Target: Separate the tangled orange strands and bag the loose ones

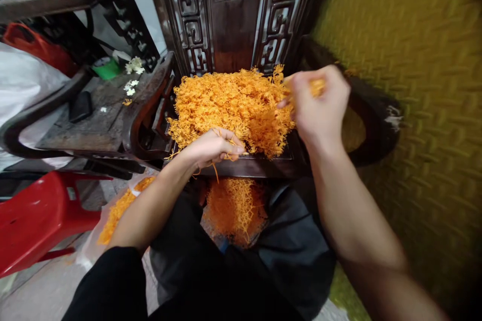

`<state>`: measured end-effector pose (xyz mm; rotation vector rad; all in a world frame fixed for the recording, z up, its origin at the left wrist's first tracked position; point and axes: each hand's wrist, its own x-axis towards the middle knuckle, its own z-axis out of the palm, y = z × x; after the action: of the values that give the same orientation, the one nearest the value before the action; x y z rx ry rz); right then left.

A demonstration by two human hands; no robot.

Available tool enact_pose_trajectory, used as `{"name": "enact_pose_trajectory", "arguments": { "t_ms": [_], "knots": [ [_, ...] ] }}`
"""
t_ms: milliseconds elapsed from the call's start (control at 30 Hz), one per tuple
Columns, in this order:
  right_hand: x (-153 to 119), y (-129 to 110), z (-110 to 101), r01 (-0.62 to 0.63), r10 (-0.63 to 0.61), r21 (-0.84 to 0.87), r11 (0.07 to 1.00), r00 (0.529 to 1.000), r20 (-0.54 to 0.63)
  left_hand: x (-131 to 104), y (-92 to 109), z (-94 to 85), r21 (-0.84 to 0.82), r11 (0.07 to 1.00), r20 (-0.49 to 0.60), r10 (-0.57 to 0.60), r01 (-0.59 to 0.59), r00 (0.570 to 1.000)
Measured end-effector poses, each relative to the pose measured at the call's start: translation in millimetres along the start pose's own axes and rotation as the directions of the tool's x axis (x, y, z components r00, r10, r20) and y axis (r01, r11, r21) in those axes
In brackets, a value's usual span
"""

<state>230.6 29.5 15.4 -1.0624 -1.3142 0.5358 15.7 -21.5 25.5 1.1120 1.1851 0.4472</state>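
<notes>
A large heap of orange stringy pieces [226, 103] covers the seat of a carved dark wooden chair [235, 25]. At the heap's front edge my left hand [218, 148] is closed in a pinch on some orange strands, with a few ends hanging below it. My right hand [320, 103], blurred by motion, is raised over the heap's right side with its fingers curled round an orange piece. Between my knees, below the seat, lies another mass of orange strands [235, 208].
At the left are a red plastic stool [37, 213], a clear bag of orange pieces [120, 210] and a second wooden chair [86, 130] bearing white flowers [131, 80], a green container [106, 67] and a dark object. A yellow-green textured surface [422, 85] rises at the right.
</notes>
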Motion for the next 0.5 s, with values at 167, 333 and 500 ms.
{"name": "enact_pose_trajectory", "arguments": {
  "t_ms": [167, 333, 500],
  "knots": [
    [-44.9, -29.0, 11.9, 0.238, -0.044, -0.265, 0.935, 0.816, 0.576, 13.2, -8.5, 1.3, 0.056, 0.998, -0.162, 0.025, -0.017, 0.987],
    [-42.2, -21.2, 26.7, 0.326, -0.034, -0.446, 0.833, 0.836, 0.548, 8.3, -3.5, 2.6, 0.077, 0.994, -0.179, 0.091, -0.078, 0.98],
    [13.3, 15.5, 8.8, 0.14, -0.125, -0.375, 0.916, 0.99, 0.064, -1.7, -5.5, 21.9, 0.255, 0.959, 0.106, 0.101, -0.125, 0.989]
  ]
}}
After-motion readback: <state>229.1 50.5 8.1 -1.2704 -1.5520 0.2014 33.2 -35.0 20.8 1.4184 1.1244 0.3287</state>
